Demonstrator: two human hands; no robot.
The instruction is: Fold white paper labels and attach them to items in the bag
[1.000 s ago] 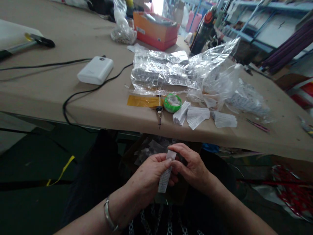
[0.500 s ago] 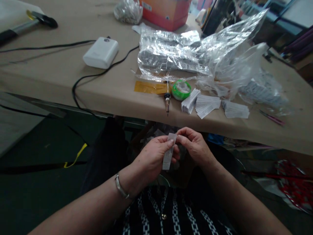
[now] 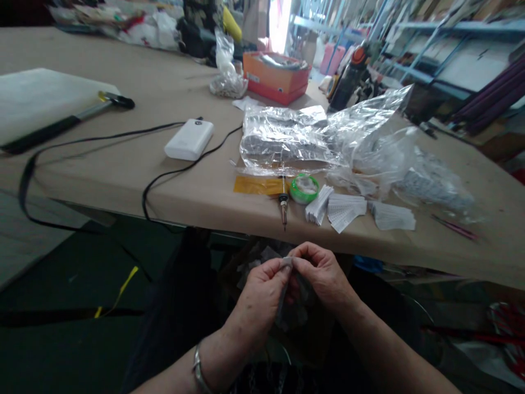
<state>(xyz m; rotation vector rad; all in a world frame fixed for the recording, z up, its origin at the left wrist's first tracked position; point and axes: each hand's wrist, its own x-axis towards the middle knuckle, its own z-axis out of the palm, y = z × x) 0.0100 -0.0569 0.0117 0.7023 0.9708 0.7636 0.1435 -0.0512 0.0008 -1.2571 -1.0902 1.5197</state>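
Observation:
Over my lap, below the table edge, my left hand (image 3: 256,295) pinches a small white printed label (image 3: 286,262) between thumb and fingers. My right hand (image 3: 324,276) meets it there, thumb and forefinger closed at the label's upper end. Most of the label is hidden by my fingers. On the table edge just above lie fanned stacks of similar labels, a left stack (image 3: 319,206), a middle stack (image 3: 346,211) and a right stack (image 3: 391,216). A pen-shaped tool with a thin metal tip (image 3: 284,207) points toward me, beside a green-rimmed round container (image 3: 304,189).
An amber film strip (image 3: 255,185) lies left of the tool. Behind are clear plastic bags (image 3: 295,139), a white box-shaped device (image 3: 190,140), a black cable (image 3: 164,175) and an orange box (image 3: 275,79). Pink tweezers (image 3: 454,227) lie right. Below my hands are loose pale scraps (image 3: 297,317).
My view has tilted up, showing more of the table's far side. My hands have come closer together, and the label's printed face has turned mostly out of sight.

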